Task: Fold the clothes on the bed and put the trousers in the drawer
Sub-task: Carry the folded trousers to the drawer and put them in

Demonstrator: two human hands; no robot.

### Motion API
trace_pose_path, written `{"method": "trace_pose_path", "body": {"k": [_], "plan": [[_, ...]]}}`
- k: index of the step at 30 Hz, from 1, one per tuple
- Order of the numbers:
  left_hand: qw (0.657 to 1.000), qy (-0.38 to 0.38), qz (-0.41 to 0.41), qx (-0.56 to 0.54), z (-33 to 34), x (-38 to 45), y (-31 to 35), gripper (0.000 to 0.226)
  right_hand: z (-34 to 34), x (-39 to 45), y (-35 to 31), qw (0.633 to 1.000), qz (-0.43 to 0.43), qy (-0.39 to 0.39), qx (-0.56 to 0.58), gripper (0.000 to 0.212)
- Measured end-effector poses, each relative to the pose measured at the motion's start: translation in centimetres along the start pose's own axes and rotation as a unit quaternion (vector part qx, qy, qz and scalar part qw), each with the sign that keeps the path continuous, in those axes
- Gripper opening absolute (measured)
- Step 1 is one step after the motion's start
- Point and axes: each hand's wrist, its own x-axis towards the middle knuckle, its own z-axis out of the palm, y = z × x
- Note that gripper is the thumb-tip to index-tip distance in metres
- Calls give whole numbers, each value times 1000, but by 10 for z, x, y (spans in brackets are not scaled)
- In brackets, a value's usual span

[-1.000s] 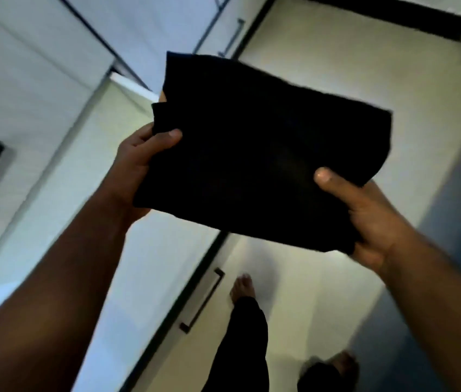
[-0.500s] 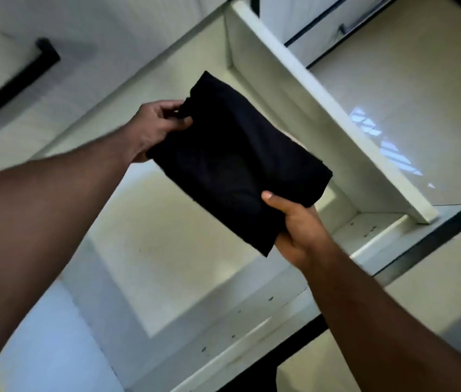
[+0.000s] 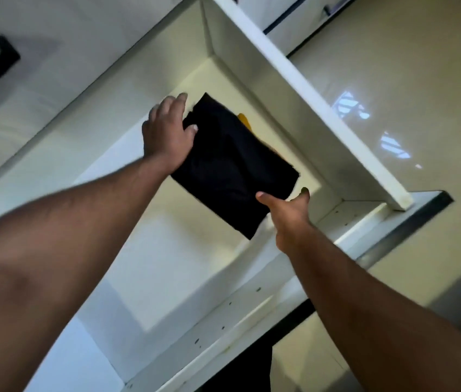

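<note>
Both bare arms stretch forward — the left hand [image 3: 167,128] lies palm-down, fingers [image 3: 179,100] spread, thumb curled over dark cloth; the right hand [image 3: 287,212] pinches it — thumb on top, fingers beneath.

Both forearms bare, no sleeves; left hand [image 3: 167,131], right hand [image 3: 288,213] ringless.

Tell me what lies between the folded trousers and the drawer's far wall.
A small yellow item pokes out beside the folded trousers, before the drawer's wall; head view.
</note>
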Motion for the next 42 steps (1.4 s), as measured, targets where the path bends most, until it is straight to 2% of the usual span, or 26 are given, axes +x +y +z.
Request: {"method": "trace_pose_path", "body": {"k": [2, 4, 8, 11, 13, 15, 17, 20, 23, 25, 27, 29, 32, 33, 35, 37, 38, 39, 41, 42], "plan": [[999, 9, 30, 14, -1, -29, 35, 64, -20, -20, -15, 999, 32, -21, -30, 68], [998, 2, 42, 37, -3, -56, 77, 64, -44, -47, -26, 997, 35, -57, -45, 67], [997, 39, 63, 33, -20, -94, 194, 69, -119, -99, -53, 992, -88, -80, -46, 63], [974, -12, 225, 2, -15, -127, 304, 69, -222, -119, -61, 975, -214, -3, -65, 54], [936, -91, 337, -46, 0, -156, 379, 70, -303, -124, -55, 954, -267, 87, -109, 49], [897, -199, 379, -109, 22, -197, 457, 70, -391, -127, -41, 928, -299, 170, -147, 46], [869, -297, 363, -157, 56, -252, 539, 73, -487, -132, -17, 906, -293, 252, -170, 44], [839, -408, 287, -218, 112, -353, 655, 72, -635, -146, 37, 874, -265, 351, -208, 43], [817, -462, 224, -263, 147, -425, 731, 75, -735, -140, 82, 838, -252, 409, -260, 48], [806, -472, 239, -266, 178, -466, 778, 77, -802, -133, 115, 827, -223, 436, -277, 54], [791, -489, 243, -274, 209, -491, 815, 64, -859, -126, 144, 826, -193, 444, -287, 58], [791, -493, 221, -287, 241, -502, 840, 54, -909, -114, 172, 835, -171, 461, -248, 65], [817, -444, 215, -299, 275, -503, 853, 74, -942, -95, 203, 872, -160, 455, -82, 88], [823, -428, 222, -301, 284, -505, 858, 76, -951, -85, 215, 878, -173, 447, 8, 86], [812, -441, 209, -319, 302, -507, 868, 74, -962, -67, 229, 850, -206, 454, 171, 81], [795, -466, 169, -350, 311, -509, 873, 73, -961, -58, 230, 816, -193, 460, 293, 101], [795, -468, 151, -355, 316, -510, 876, 70, -962, -57, 231, 809, -175, 440, 348, 104], [795, -472, 131, -358, 321, -511, 878, 65, -963, -52, 235, 810, -160, 412, 386, 97], [781, -513, 91, -344, 324, -506, 878, 51, -969, -49, 243, 842, -129, 317, 418, 74], [768, -544, 70, -332, 320, -504, 876, 50, -970, -57, 243, 865, -112, 258, 416, 70]]}}
